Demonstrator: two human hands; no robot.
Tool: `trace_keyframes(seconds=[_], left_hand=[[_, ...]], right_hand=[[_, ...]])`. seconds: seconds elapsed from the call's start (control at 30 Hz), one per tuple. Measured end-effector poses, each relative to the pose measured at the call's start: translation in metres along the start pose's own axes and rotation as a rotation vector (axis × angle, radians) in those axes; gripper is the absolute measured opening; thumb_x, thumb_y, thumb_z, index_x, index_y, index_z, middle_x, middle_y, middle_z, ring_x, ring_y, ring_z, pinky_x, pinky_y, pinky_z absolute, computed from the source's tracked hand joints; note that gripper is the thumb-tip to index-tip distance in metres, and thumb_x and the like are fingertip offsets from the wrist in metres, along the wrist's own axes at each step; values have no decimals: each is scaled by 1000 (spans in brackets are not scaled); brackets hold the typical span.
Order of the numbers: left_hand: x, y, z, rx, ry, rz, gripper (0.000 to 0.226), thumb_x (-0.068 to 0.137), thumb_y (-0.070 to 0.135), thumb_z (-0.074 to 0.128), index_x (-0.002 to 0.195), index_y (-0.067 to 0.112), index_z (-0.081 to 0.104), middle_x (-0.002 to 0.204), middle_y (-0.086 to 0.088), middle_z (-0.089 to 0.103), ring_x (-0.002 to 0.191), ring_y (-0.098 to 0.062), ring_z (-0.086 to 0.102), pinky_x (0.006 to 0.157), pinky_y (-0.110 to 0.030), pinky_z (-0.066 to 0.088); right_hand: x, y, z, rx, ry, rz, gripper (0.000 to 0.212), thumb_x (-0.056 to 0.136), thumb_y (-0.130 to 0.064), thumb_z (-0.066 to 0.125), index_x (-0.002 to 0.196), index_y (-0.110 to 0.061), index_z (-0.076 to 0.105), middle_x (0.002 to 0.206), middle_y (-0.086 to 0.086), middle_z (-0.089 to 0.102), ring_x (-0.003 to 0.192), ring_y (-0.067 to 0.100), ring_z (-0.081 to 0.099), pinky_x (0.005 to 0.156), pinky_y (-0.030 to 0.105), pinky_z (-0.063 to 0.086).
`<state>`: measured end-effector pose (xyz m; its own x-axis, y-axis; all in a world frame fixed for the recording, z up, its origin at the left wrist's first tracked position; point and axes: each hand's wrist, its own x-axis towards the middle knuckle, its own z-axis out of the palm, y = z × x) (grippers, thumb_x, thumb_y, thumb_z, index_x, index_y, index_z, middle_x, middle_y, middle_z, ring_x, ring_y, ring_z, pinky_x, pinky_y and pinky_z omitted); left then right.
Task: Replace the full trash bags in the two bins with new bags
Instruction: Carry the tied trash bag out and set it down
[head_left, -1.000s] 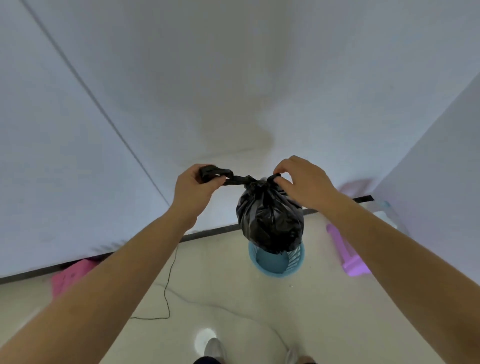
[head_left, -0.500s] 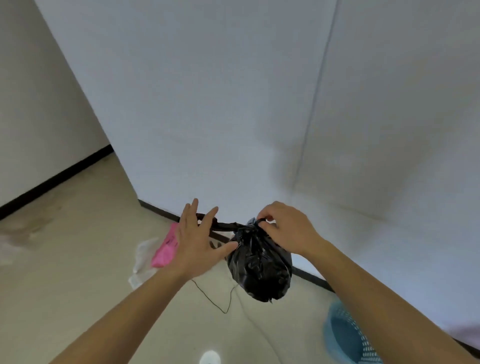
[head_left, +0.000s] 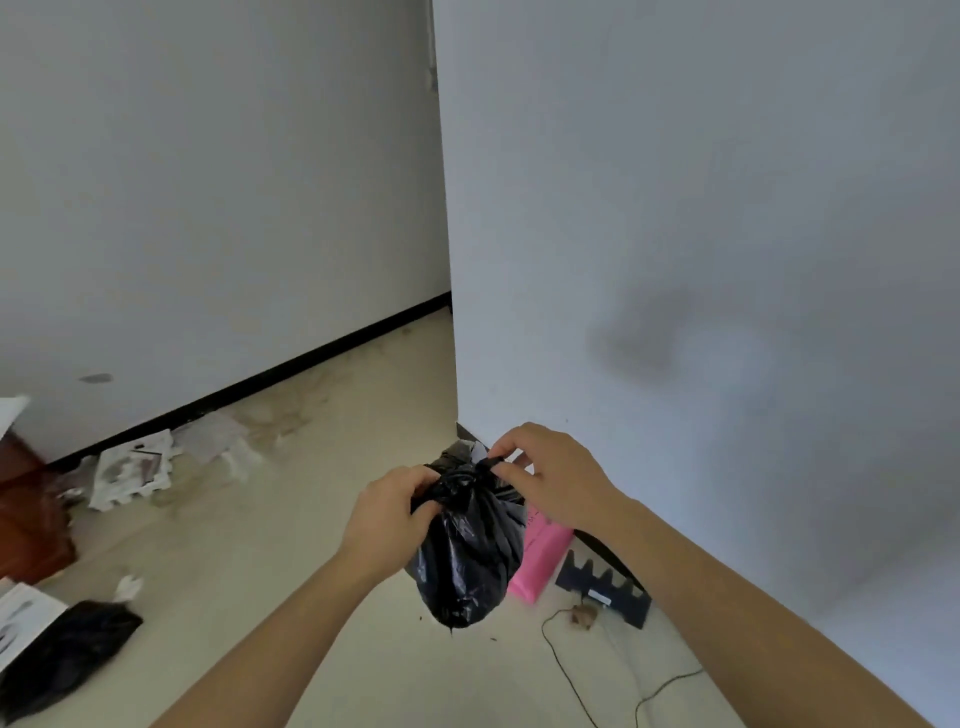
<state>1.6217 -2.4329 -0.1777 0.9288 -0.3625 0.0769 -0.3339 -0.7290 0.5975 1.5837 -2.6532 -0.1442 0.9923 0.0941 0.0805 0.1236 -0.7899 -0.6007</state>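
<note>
Item 1. Full black trash bag (head_left: 467, 551): we record it hanging from both grips over the pale floor (head_left: 322, 530), close to the outer corner of the white wall (head_left: 675, 234). Its neck is gathered and twisted at the top, and its body is bulging and glossy.

Item 2. Left grip (head_left: 387, 514): closed, with the fingers curled round the left side of the bag's gathered neck.

Item 3. Right grip (head_left: 556, 478): closed to a pinch, with thumb and fingertips nipping a twisted strand of plastic at the top right of the neck.

Item 4. Pink flat object (head_left: 537, 558): on the floor by the wall's foot, partly hidden behind the bag. We cannot tell what it is.

Item 5. Black toothed piece (head_left: 602, 584): lying just right of the pink object, beside the dark skirting.

Item 6. Thin black cable (head_left: 566, 670): trailing across the floor below the toothed piece.

Item 7. Second black bag (head_left: 67, 654): lying slumped on the floor at far lower left, well apart from the held bag.

Item 8. Scattered papers (head_left: 132, 467): on the floor against the far skirting, at left.

Item 9. Brown wooden object (head_left: 26, 509): at the left edge, cut off by the frame.

Item 10. White crumpled scrap (head_left: 127, 584): on the floor just above the second bag.
</note>
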Motion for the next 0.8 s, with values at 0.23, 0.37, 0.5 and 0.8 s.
trace_keyframes(seconds=[0.23,0.37,0.5,0.8], left_hand=[[148,-94,-26,-76,79,-138,18,88,8,61,93,26,65,95,7,65,90,-13,61,80,-28,49],[238,-130,-58,-43,92,-163,21,87,8,60,90,29,62,95,7,66,91,-11,61,83,-29,50],[323,-162,-109,-44,122,-207,23,88,6,61,91,28,66,92,15,66,90,-3,60,84,-22,47],[510,-283,-168,-133,208,-284,20,89,10,63,101,25,69,96,15,68,94,-3,62,81,-15,43]], right_hand=[[176,32,67,174,-48,36,13,93,-39,64,105,-34,65,100,-21,65,88,-3,63,82,21,50],[292,43,84,289,-168,40,15,92,-42,64,105,-36,63,104,-22,65,93,-3,62,85,25,53],[401,32,86,335,-228,24,17,93,-48,59,105,-38,65,103,-21,66,91,-3,64,84,29,55],[644,19,122,307,-184,-49,18,95,-40,60,110,-31,66,101,-19,67,91,-5,62,80,15,48]])
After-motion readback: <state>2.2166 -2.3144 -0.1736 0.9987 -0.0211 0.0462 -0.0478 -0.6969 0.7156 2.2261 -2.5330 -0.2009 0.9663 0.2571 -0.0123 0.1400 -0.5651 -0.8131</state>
